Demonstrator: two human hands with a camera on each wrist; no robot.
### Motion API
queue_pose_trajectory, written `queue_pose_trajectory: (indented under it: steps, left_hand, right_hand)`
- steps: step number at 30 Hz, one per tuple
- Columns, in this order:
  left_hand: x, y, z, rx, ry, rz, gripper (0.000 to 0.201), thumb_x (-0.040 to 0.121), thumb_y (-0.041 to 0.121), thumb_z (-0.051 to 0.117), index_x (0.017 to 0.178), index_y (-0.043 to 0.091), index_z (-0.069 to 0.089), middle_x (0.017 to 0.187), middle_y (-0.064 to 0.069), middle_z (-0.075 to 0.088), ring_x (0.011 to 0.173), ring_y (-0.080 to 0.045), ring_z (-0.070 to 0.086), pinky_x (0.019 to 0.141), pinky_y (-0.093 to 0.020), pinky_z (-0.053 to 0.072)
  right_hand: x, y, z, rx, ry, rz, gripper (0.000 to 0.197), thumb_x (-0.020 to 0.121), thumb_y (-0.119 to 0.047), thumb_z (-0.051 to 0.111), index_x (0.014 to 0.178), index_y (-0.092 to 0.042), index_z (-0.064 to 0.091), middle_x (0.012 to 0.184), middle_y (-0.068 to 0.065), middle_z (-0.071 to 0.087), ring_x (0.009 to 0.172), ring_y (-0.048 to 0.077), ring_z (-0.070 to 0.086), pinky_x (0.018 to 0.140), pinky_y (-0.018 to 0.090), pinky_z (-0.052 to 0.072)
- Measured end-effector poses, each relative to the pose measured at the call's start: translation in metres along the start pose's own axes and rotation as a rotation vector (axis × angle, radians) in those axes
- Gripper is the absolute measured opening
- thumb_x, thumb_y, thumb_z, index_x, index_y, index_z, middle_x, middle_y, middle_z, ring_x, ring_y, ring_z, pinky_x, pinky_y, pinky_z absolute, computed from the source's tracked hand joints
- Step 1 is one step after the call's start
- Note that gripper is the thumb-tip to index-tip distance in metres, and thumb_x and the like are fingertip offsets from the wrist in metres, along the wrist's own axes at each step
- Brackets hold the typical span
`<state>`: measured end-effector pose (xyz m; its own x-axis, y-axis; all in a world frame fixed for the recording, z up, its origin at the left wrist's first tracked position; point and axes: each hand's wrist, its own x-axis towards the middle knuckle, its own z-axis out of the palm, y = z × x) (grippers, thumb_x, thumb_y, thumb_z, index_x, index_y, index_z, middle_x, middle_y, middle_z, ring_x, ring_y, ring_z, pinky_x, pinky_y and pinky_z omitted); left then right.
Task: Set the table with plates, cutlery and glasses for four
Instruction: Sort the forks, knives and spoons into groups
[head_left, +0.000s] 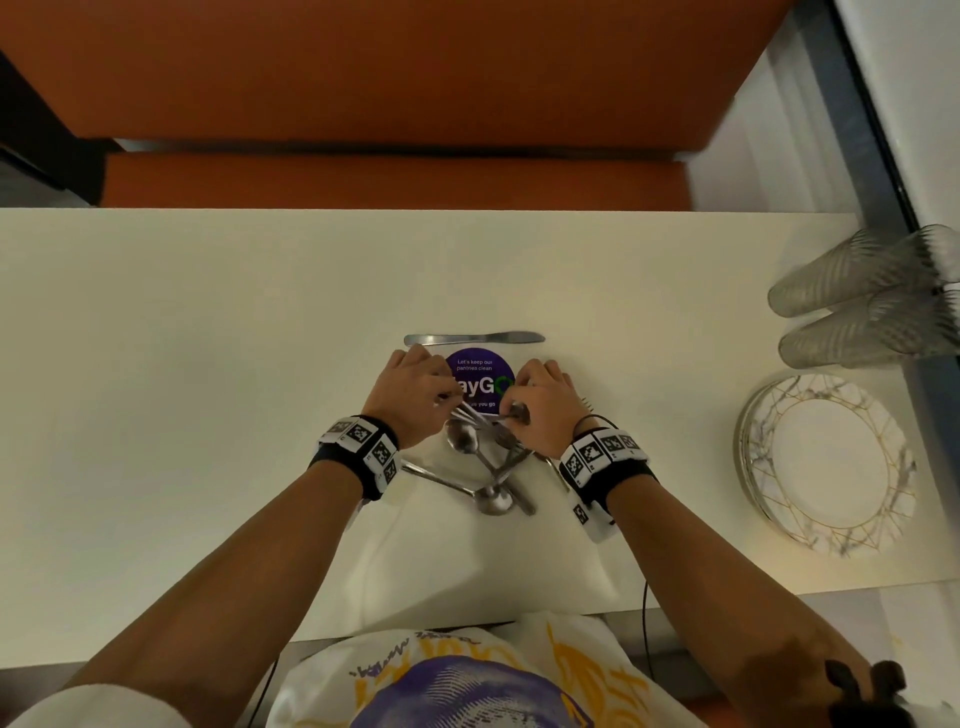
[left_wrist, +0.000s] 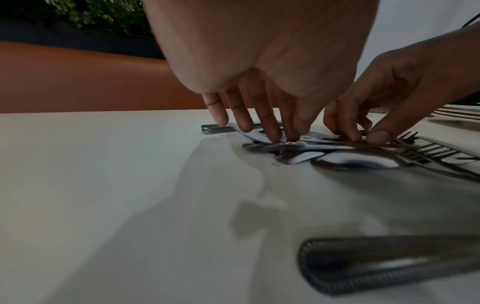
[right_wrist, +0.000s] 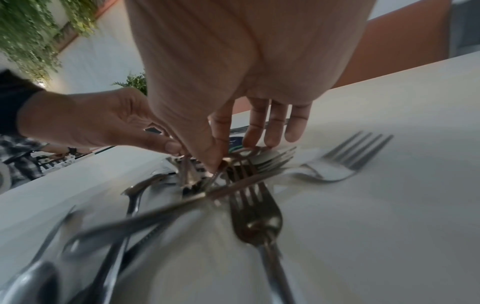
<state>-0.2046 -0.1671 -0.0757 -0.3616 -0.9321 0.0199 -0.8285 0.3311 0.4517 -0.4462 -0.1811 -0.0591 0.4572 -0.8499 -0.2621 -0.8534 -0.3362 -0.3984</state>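
Nearest the body, just behind the wrists: a tangled pile of cutlery (head_left: 491, 462) on the white table (head_left: 208, 338), spoons, forks and knives crossing one another. Over the far end of that pile, left hand (head_left: 415, 397) palm down, fingers (left_wrist: 270, 123) nearly straight, tips pressing on the pieces beneath; thumb hidden, so whether anything is pinched cannot be told. Just beside it, right hand (head_left: 540, 405) with thumb and forefinger pinched on a thin metal handle in the pile, remaining fingers (right_wrist: 275, 121) stretched out straight. Off the outer side of the right hand, one fork (right_wrist: 345, 160) lying apart, tines pointing away. Between and under the fingertips, a round purple sticker (head_left: 480, 376). Just past the fingertips, a single knife (head_left: 474, 339) lying crosswise. Well off to the right of the right hand, a stack of plates (head_left: 826, 462), and beyond that, ribbed glasses (head_left: 862, 301) close together. Farthest, past the table edge, an orange bench (head_left: 395, 176).
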Motion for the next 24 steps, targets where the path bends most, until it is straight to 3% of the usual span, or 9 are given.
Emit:
queue_pose_trajectory:
  steps: [6,10,13,19,22,24]
  left_hand:
    - [-0.024,-0.004,-0.002,-0.032,0.050,-0.087,0.012,0.093,0.028,0.072,0.100,0.021,0.078,0.098,0.004,0.071,0.092,-0.022,0.058,0.082,-0.040,0.049]
    - [-0.037,-0.005,-0.006,-0.109,0.148,-0.200,0.015,0.094,0.013,0.067,0.103,0.022,0.075,0.095,0.005,0.072,0.089,-0.020,0.058,0.082,-0.037,0.050]
    - [-0.045,-0.004,-0.010,-0.172,0.182,-0.288,0.019,0.094,0.006,0.065,0.102,0.020,0.075,0.093,0.002,0.072,0.087,-0.021,0.059,0.081,-0.040,0.053]
    - [-0.056,-0.003,-0.013,-0.344,0.157,-0.477,0.021,0.101,0.014,0.056,0.108,0.025,0.073,0.097,0.008,0.073,0.084,-0.013,0.064,0.081,-0.036,0.056]
    - [-0.060,-0.002,-0.016,-0.413,0.147,-0.558,0.023,0.099,0.015,0.055,0.106,0.028,0.073,0.090,0.011,0.074,0.079,-0.012,0.067,0.078,-0.037,0.059]
    - [-0.061,-0.001,-0.018,-0.436,0.138,-0.602,0.021,0.099,0.018,0.055,0.106,0.028,0.072,0.089,0.010,0.075,0.080,-0.013,0.069,0.079,-0.037,0.059]
  right_hand:
    - [-0.008,-0.005,-0.001,-0.013,-0.032,0.022,0.013,0.082,-0.031,0.072,0.094,-0.026,0.073,0.108,-0.001,0.052,0.107,0.022,0.043,0.095,0.038,0.041]
    - [-0.006,-0.015,0.000,0.028,0.052,0.048,0.012,0.084,-0.025,0.070,0.095,-0.022,0.071,0.106,0.001,0.055,0.105,0.022,0.046,0.093,0.039,0.044]
    - [0.002,-0.032,0.003,0.068,0.030,0.034,0.012,0.088,-0.026,0.066,0.099,-0.021,0.070,0.105,-0.001,0.059,0.103,0.020,0.049,0.094,0.040,0.046]
    - [0.020,-0.065,0.014,0.030,-0.070,0.105,0.025,0.090,-0.045,0.065,0.100,-0.022,0.068,0.106,-0.002,0.064,0.107,0.019,0.053,0.099,0.041,0.044]
    - [0.024,-0.076,0.016,0.048,-0.109,0.169,0.018,0.090,-0.040,0.066,0.091,-0.023,0.071,0.100,-0.003,0.069,0.100,0.018,0.058,0.097,0.040,0.046]
    - [0.026,-0.080,0.016,0.085,-0.113,0.223,0.015,0.090,-0.030,0.064,0.083,-0.020,0.073,0.091,-0.002,0.071,0.092,0.018,0.065,0.090,0.038,0.053]
